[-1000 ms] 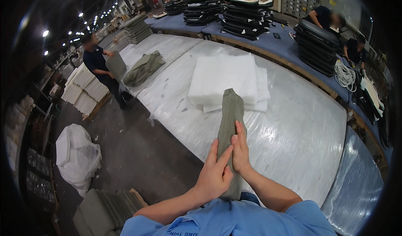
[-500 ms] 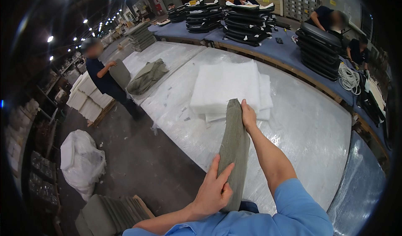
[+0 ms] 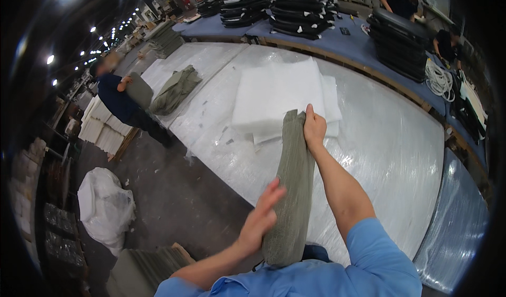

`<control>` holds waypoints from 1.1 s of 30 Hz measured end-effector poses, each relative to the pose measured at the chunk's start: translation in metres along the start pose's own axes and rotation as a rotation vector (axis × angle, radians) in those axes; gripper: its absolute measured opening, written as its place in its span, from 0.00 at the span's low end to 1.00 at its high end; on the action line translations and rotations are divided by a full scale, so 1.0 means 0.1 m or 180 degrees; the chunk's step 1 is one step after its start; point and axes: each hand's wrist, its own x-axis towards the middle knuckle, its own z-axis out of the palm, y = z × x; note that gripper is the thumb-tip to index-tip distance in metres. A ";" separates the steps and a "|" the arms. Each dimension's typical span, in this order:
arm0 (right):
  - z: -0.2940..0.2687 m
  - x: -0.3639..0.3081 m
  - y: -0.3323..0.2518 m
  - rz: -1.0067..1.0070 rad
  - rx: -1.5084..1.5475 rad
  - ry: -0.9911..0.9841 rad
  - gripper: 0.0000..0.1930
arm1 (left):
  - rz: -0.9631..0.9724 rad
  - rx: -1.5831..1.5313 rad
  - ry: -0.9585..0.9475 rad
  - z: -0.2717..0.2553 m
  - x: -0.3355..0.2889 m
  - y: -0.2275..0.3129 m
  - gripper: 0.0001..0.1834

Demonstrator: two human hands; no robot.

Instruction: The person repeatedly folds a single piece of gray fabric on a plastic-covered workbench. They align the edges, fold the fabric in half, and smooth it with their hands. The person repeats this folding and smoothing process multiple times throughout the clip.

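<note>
The left hand [image 3: 262, 212] is at the near edge of the view, fingers spread and released, its palm flat against the left side of the olive-green fabric roll [image 3: 291, 191]. The roll is long and narrow, running from the person's chest outward over the near edge of the counter [image 3: 390, 154]. Its near end hangs just in front of the blue shirt.

The right hand [image 3: 314, 128] is clenched around the far end of the roll, thumb side up, with the forearm extended alongside the roll's right flank. This far end sits directly against a stack of white foam sheets [image 3: 279, 94] that lies on the counter (the counter surface is wrapped in clear plastic film).

To the left, on the floor, a white sack [image 3: 103, 205] stands near stacked folded olive material [image 3: 153, 265]. Further out, a second heap of olive fabric [image 3: 174, 89] rests on the counter's far left section, just beside a co-worker in dark clothing [image 3: 118, 99].

At the back, a blue-topped counter [image 3: 348, 39] carries piles of dark flat items [image 3: 300, 10], a coil of white rope [image 3: 437, 78], and more people working on the far side.
</note>
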 end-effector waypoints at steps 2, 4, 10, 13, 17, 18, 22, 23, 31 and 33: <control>-0.04 -0.02 0.11 0.0150 0.0014 -0.0024 0.39 | -0.0818 -0.1295 0.0399 0.07 0.54 -0.16 0.41; -0.01 -0.03 0.03 0.0245 0.0135 -0.0165 0.40 | -0.0789 -0.1256 0.0562 -0.02 1.13 -0.55 0.44; 0.13 -0.11 -0.26 0.0038 -0.0089 -0.0311 0.39 | -0.1424 -0.1810 0.0779 -0.53 2.43 -1.17 0.38; -0.06 0.12 -0.10 0.0227 -0.0419 -0.0103 0.37 | -0.1484 -0.1558 0.0710 -0.32 2.65 -1.29 0.39; -0.15 0.31 0.02 0.0000 -0.0891 0.0118 0.34 | -0.1440 -0.1699 0.0525 -0.10 2.73 -1.25 0.37; -0.13 0.31 -0.02 -0.0104 -0.0968 0.0157 0.31 | -0.1428 -0.1616 0.0610 -0.12 2.71 -1.27 0.36; -0.01 0.29 -0.10 -0.0060 -0.1102 -0.0276 0.26 | -0.1341 -0.1698 0.0591 -0.24 2.63 -1.40 0.32; 0.05 0.28 -0.11 -0.0084 -0.1085 -0.0336 0.25 | -0.1282 -0.1662 0.0723 -0.26 2.60 -1.45 0.32; 0.19 0.41 0.05 -0.0300 -0.1028 -0.0225 0.27 | -0.0993 -0.0766 0.1211 -0.26 2.62 -1.62 0.33; 0.13 0.41 -0.01 -0.0159 -0.0998 -0.0492 0.29 | -0.0994 -0.1015 0.1202 -0.29 2.60 -1.66 0.34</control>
